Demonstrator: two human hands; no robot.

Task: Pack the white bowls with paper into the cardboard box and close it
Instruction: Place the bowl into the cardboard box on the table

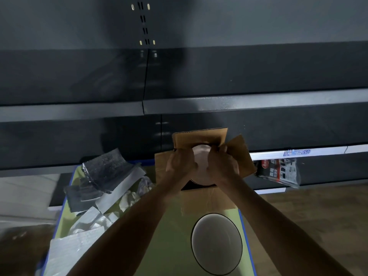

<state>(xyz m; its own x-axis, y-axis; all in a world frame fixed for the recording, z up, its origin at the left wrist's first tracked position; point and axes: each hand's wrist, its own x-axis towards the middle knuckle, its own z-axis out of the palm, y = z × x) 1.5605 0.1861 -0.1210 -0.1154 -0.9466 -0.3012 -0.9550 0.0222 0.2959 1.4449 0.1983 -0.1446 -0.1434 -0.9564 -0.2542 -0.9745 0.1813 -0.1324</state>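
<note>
An open cardboard box (207, 198) stands at the far end of a green table, its flaps spread outward. Over its opening I hold a white bowl (201, 164), tilted, with my left hand (180, 163) on its left rim and my right hand (222, 163) on its right rim. The bowl's lower part sits inside the box opening. A second white bowl (216, 244) rests upright on the table, near me, below the box. White packing paper (79, 242) lies in sheets and crumpled pieces on the table's left side.
The green table (171, 246) has a blue edge. Dark and silvery foil sheets (103, 176) are heaped at its far left. Dark metal shelving (179, 104) fills the background. A printed packet (278, 171) hangs at the right. Wooden floor shows right of the table.
</note>
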